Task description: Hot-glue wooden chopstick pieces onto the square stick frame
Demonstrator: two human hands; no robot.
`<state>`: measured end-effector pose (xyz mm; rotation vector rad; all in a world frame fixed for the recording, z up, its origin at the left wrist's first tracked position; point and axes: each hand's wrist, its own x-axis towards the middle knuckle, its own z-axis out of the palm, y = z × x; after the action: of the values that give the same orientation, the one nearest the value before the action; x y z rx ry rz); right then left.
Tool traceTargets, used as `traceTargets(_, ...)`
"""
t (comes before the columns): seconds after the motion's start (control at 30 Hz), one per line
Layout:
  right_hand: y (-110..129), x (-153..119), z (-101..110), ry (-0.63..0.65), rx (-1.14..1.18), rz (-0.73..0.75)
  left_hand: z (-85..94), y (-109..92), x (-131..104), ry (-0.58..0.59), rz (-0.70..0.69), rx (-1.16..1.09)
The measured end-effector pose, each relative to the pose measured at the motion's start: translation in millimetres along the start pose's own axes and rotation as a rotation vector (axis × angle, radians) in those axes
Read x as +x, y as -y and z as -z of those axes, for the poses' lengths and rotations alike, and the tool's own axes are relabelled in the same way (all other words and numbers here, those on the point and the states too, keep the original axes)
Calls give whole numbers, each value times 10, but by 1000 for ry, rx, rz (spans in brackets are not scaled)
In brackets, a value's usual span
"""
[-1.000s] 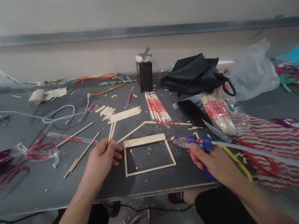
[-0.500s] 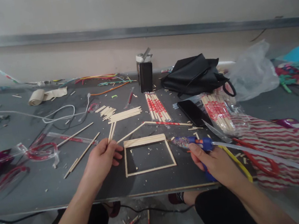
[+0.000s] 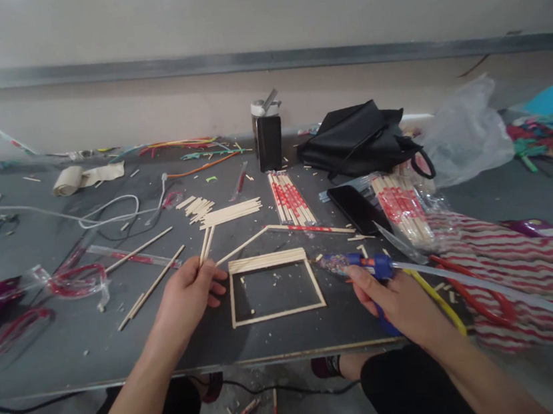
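My left hand (image 3: 190, 290), left of the frame, is closed around thin wooden sticks (image 3: 207, 242) that poke up past the fingers. Flat on the table lies a rectangular frame of wooden sticks (image 3: 280, 315), with several sticks side by side along its far edge. My right hand (image 3: 393, 300) grips a blue hot glue gun (image 3: 377, 266), a long translucent glue stick (image 3: 472, 285) running out of its back. The gun's nozzle points left, close to the frame's far right corner; whether it touches is unclear.
Behind the frame lie cut sticks (image 3: 231, 212) and a packet of chopsticks (image 3: 291, 198). A phone (image 3: 354, 207), a utility blade (image 3: 399, 243), red-handled scissors (image 3: 490, 305) and a striped cloth (image 3: 521, 271) lie right. Further back are a bottle (image 3: 258, 110) and black bag (image 3: 356, 140); white cable (image 3: 106, 214) crosses left.
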<state>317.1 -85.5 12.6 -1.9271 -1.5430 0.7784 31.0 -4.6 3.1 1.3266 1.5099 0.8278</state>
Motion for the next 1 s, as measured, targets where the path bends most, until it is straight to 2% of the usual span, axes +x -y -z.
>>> traceTargets(0.13, -9, 11, -6, 2, 9, -4, -5, 9, -3, 0, -9, 1)
traceTargets(0.43, -17, -17, 26, -37, 21, 87, -1, -3, -3, -9, -6, 15)
traceTargets(1.0, 72, 7, 16, -26, 41, 53, -9, -32, -18, -2, -9, 14)
